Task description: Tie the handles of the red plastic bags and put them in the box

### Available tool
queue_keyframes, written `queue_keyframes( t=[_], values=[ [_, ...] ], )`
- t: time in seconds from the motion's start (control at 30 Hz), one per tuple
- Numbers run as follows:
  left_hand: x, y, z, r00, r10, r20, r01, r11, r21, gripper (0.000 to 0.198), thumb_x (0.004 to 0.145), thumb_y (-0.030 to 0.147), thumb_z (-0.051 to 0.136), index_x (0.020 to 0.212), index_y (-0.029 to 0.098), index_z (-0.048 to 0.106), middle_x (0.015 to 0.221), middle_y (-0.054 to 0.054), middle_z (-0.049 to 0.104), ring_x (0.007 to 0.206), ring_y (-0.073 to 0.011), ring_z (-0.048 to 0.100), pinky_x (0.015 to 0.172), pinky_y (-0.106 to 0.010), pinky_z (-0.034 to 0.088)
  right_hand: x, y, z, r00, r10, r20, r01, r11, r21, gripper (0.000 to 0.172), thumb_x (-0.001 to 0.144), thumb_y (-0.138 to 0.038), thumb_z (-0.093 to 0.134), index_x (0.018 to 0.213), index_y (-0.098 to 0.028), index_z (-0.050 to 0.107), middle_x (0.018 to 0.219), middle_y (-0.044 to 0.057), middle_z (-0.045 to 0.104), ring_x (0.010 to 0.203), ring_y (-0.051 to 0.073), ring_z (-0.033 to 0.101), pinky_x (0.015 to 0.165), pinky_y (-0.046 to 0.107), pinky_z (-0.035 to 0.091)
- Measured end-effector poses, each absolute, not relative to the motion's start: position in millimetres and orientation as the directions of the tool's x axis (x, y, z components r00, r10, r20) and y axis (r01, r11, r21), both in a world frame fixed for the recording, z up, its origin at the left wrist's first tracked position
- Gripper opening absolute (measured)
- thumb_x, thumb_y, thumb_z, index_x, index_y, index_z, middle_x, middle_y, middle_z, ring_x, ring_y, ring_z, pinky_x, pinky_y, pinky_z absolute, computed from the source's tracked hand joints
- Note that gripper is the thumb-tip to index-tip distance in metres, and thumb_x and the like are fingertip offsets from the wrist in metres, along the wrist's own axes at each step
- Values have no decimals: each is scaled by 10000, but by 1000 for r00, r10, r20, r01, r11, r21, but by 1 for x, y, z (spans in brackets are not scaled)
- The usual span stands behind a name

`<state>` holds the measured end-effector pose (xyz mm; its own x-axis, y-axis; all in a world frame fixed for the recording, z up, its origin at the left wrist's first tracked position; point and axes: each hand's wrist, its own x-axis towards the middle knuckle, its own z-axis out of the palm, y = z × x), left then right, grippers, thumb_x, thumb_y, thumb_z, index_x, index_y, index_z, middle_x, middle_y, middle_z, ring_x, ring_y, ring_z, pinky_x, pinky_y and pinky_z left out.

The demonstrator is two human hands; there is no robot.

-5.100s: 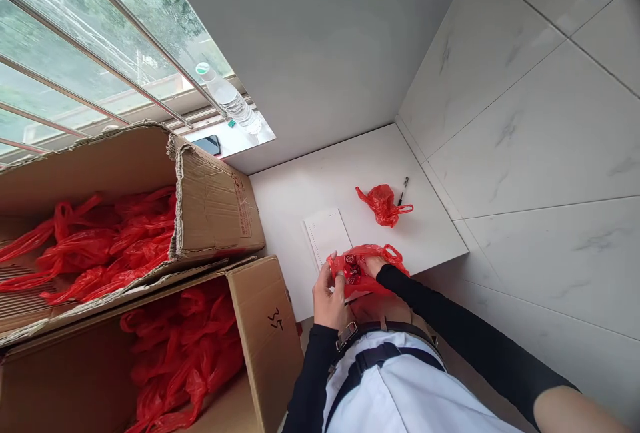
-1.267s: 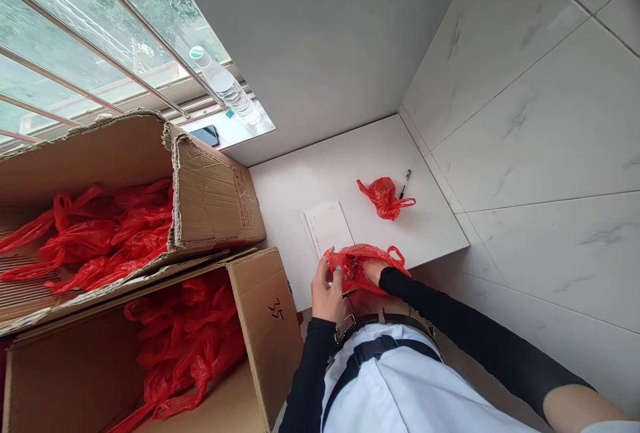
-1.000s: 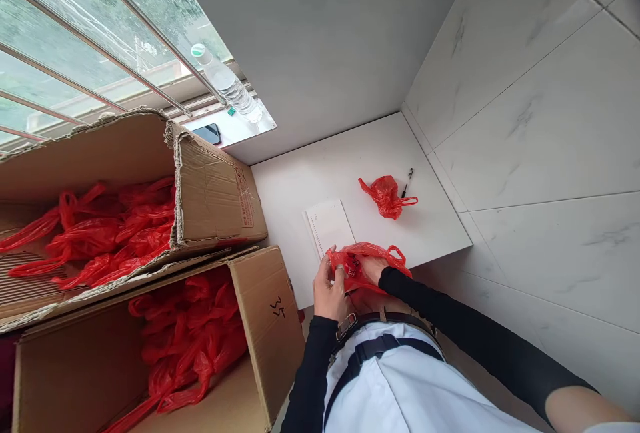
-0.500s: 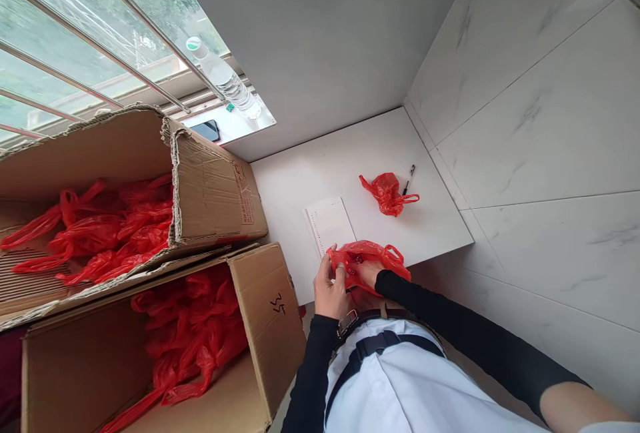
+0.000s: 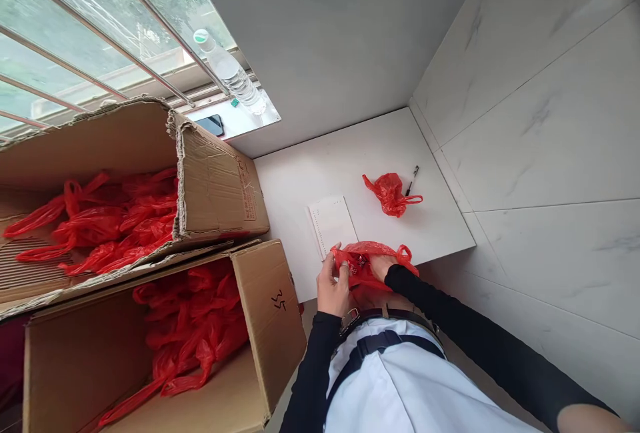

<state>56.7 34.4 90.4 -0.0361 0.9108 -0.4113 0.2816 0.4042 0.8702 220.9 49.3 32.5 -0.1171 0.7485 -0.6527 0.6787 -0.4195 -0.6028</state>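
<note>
Cardboard boxes holding red carrier bags stand along the left edge of the white tabletop, at whose near edge is an open red plastic bag. The left hand pinches its rim; the right hand is inside, fingers hidden, its grip impossible to tell. Beyond lie a notepad and, nearer the right edge, a bunched red bag beside a pen.
</note>
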Motion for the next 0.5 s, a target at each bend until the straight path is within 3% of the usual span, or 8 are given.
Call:
queue_keyframes(
  t=[0.1,0.2,0.3,0.37,0.4,0.5],
  values=[
    [55,30,94,-44,925,-378,315,372,873,359,935,288,531,1270,191,616,1233,-101,684,1107,-224,638,983,-374,475,225,47,54,-247,776,-580,695,-275,-664,338,957,-247,486,1237,-146,646,1242,110,669,1170,295,593,1046,436,423],
    [51,22,101,-55,939,-339,360,336,870,262,945,300,530,1142,185,657,1094,-93,702,1010,-214,643,935,-369,493,237,39,76,-318,845,-430,672,-119,-731,405,986,-254,374,1340,-213,568,1331,93,616,1252,244,532,1112,405,368],
    [47,14,108,-110,945,-309,398,327,857,205,929,275,550,1068,193,676,1001,-77,659,935,-201,618,877,-354,506,265,27,82,-130,985,-115,842,48,-537,453,953,-380,454,1366,-215,540,1262,155,616,1197,327,545,1057,509,396],
    [46,9,112,-146,947,-286,404,321,857,215,900,239,581,1086,197,679,1046,-87,618,989,-209,601,893,-362,508,288,18,76,-47,991,-127,920,-7,-392,553,899,-443,541,1396,-203,510,1314,211,577,1204,406,528,970,549,438],
    [46,7,113,-156,949,-274,401,314,861,238,883,221,598,1105,200,679,1096,-98,597,1048,-219,590,929,-379,501,299,14,72,-47,978,-204,932,-30,-362,523,895,-445,550,1356,-198,540,1254,226,611,1139,413,572,900,541,472],
    [48,0,112,-141,962,-232,364,269,892,359,833,144,614,1182,212,663,1308,-134,521,1262,-255,509,1074,-457,430,327,5,63,-126,885,-449,854,-133,-502,264,900,-397,560,1089,-241,658,931,157,721,833,303,696,741,434,536]
  ],
)
